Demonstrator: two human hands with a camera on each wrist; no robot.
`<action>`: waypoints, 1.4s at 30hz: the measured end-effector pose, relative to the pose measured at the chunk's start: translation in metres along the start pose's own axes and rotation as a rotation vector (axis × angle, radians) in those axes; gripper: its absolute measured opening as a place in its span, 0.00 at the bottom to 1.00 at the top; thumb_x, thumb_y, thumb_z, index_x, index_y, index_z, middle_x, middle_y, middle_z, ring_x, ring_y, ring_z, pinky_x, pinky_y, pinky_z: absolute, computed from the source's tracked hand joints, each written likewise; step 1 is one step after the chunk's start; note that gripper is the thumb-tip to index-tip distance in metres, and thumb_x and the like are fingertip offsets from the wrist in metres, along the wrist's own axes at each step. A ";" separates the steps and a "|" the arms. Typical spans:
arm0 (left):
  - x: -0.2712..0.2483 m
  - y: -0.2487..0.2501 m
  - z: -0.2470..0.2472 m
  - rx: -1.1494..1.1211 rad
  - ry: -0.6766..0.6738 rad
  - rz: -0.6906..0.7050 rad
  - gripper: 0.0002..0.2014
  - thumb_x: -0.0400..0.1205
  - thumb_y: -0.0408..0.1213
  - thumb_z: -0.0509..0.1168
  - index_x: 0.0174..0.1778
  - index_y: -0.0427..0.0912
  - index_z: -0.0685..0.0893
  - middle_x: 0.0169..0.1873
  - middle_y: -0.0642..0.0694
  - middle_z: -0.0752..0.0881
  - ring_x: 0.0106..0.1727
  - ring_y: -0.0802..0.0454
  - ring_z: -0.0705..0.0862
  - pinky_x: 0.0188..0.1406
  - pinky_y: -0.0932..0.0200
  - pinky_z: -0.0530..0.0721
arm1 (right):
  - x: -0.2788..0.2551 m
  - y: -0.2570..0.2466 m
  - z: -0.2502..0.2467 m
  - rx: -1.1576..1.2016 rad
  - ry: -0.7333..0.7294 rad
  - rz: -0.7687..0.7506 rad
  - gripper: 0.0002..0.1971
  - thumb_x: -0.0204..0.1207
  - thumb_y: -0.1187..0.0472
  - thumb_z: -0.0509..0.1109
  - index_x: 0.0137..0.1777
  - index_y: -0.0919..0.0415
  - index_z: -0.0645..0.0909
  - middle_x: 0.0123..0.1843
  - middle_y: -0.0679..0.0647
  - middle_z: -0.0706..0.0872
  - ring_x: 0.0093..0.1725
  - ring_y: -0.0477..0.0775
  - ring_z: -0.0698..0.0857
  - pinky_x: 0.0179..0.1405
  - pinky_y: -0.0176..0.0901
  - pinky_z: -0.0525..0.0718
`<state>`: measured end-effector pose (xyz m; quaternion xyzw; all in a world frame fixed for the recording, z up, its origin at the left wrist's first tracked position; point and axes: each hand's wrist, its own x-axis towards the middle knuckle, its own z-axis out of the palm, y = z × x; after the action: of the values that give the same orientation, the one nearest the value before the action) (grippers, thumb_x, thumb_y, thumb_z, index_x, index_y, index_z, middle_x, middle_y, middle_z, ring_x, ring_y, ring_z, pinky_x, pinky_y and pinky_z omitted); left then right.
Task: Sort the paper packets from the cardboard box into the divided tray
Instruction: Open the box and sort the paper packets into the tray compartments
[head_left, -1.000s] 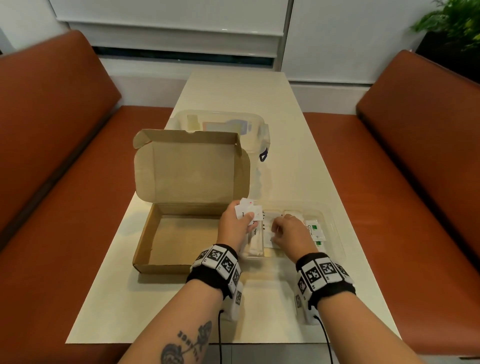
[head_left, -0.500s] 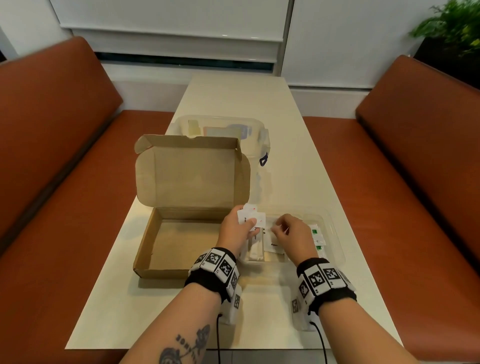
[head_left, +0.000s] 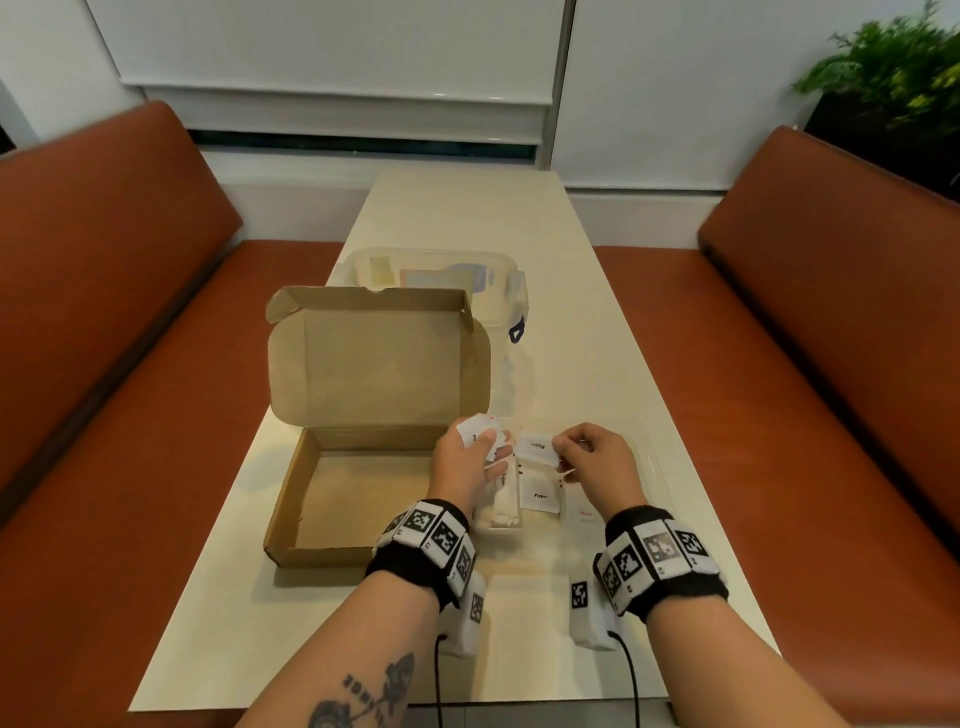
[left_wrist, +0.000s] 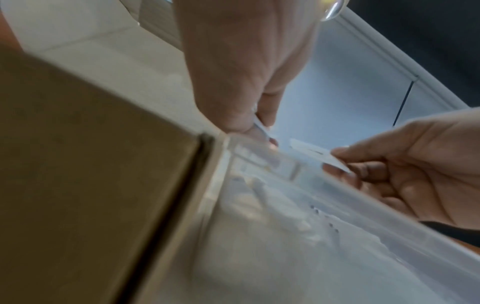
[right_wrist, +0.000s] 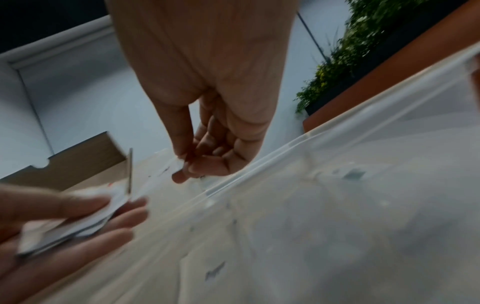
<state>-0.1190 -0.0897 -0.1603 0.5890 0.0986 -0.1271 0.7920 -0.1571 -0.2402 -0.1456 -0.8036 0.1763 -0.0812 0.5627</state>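
Above the divided tray (head_left: 655, 470), the left hand (head_left: 464, 464) clamps a packet stack (head_left: 480, 432); the right hand (head_left: 597, 464) pinches one packet (head_left: 537, 449). The cardboard box (head_left: 332, 499) touches the tray's left edge.

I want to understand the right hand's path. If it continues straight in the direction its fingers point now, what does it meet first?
The right hand, pinching a packet, points left toward the left hand. Probably it meets the packets held there first, though depth is unclear.
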 end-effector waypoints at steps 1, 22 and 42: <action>0.001 0.000 -0.001 -0.006 0.022 0.015 0.09 0.86 0.28 0.58 0.56 0.42 0.80 0.42 0.44 0.87 0.37 0.52 0.85 0.37 0.62 0.87 | 0.000 0.001 -0.005 0.011 0.014 0.004 0.06 0.77 0.66 0.68 0.39 0.64 0.82 0.31 0.54 0.85 0.30 0.49 0.83 0.31 0.36 0.82; -0.018 -0.010 0.040 0.201 -0.143 0.055 0.11 0.82 0.26 0.65 0.60 0.36 0.80 0.51 0.39 0.85 0.44 0.50 0.87 0.35 0.65 0.87 | -0.020 -0.005 -0.034 0.073 -0.063 0.133 0.10 0.74 0.57 0.75 0.44 0.63 0.78 0.36 0.57 0.88 0.31 0.52 0.84 0.30 0.39 0.83; -0.012 -0.010 0.016 0.308 -0.123 0.107 0.08 0.80 0.25 0.65 0.45 0.44 0.81 0.45 0.38 0.84 0.46 0.47 0.86 0.43 0.63 0.86 | 0.007 -0.015 -0.024 -0.352 -0.237 -0.060 0.04 0.73 0.66 0.73 0.46 0.63 0.89 0.37 0.52 0.87 0.37 0.45 0.82 0.35 0.26 0.76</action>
<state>-0.1331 -0.1070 -0.1616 0.6989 -0.0022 -0.1341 0.7025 -0.1557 -0.2596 -0.1230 -0.8982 0.0965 0.0292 0.4280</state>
